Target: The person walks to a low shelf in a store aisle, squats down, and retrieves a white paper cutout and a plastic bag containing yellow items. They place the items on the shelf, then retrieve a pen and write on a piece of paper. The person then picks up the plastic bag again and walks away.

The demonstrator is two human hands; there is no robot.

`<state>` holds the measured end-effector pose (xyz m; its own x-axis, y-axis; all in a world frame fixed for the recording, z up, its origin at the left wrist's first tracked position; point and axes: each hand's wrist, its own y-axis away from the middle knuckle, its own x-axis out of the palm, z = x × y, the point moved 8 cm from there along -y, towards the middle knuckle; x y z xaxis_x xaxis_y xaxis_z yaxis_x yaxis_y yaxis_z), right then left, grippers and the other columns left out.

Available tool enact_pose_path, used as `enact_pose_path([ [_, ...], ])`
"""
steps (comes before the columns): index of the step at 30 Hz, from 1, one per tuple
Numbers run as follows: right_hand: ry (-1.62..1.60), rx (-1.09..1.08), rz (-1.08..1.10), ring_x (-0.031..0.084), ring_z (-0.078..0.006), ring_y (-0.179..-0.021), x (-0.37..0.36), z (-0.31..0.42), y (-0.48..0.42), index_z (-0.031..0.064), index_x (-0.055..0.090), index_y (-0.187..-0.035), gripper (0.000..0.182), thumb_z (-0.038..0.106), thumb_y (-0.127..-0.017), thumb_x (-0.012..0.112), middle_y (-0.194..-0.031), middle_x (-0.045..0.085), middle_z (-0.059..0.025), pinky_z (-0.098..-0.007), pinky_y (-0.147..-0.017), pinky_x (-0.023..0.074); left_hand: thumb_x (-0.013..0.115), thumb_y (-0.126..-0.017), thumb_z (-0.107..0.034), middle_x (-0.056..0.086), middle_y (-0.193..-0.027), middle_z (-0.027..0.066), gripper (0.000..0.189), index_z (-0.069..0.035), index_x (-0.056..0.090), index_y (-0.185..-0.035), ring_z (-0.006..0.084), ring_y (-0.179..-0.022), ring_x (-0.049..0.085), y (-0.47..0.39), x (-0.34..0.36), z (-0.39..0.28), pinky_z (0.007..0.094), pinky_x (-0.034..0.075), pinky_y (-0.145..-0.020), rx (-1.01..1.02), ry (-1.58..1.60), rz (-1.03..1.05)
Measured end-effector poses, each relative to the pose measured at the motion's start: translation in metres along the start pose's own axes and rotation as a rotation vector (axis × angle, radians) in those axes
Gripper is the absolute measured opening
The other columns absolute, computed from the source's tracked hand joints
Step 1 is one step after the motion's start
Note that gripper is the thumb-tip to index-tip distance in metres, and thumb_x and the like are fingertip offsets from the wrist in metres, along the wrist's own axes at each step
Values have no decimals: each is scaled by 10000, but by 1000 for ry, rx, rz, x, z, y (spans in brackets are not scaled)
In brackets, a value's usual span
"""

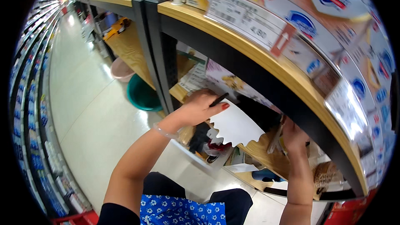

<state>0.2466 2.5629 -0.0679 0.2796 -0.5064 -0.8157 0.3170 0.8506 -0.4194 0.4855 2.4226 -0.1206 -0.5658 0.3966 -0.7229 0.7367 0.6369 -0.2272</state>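
My left hand (203, 106) reaches over the middle wooden shelf, closed around a black pen (219, 99). Beneath and beside its fingers lies a white sheet with a scalloped edge (237, 123); whether the hand also grips it, I cannot tell. Farther right, under the black shelf beam, my right hand (293, 134) is at some thin, blurred items (276, 137) near the shelf edge. Its fingers are partly hidden, so its hold is unclear. Behind the sheet stand a floral-patterned box (236, 79) and a black object (259, 112). Handwritten-looking papers (195, 76) lie beyond my left hand.
Above, a wooden shelf edge (243, 34) with a price tag holder carries stacked Safeguard soap boxes (300, 22). A black upright (156, 53) stands left of my left hand. Green (142, 93) and pink (122, 69) basins sit on the floor. Goods occupy the bottom shelf (240, 175).
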Motion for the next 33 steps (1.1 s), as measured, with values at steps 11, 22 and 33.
enact_pose_path([
  [11, 180, -490, -46, 644, -310, -941, -44, 59, 57, 53, 651, -1079, 299, 185, -812, 685, -978, 677, -96, -410, -856, 494, 652, -895, -216, 669, -1072, 146, 293, -61, 655, -1143, 348, -947, 623, 91, -22, -63, 414, 484, -836, 97, 344, 165],
  [22, -208, -676, 175, 585, -249, -783, -168, 139, 146, 79, 687, -911, 254, 129, -668, 637, -971, 633, -44, -339, -629, 510, 650, -855, -224, 639, -723, 80, 271, 44, 661, -899, 150, -640, 591, 359, -135, -161, 299, 459, -553, -1237, 513, 362],
  [33, -258, -757, 127, 617, -249, -811, -433, 204, 84, 106, 704, -907, 264, 162, -652, 665, -936, 646, -18, -323, -580, 520, 592, -973, -276, 549, -793, -4, 165, -132, 549, -1043, 97, -565, 479, 136, -377, -253, 229, 367, -412, -536, 1209, -748],
])
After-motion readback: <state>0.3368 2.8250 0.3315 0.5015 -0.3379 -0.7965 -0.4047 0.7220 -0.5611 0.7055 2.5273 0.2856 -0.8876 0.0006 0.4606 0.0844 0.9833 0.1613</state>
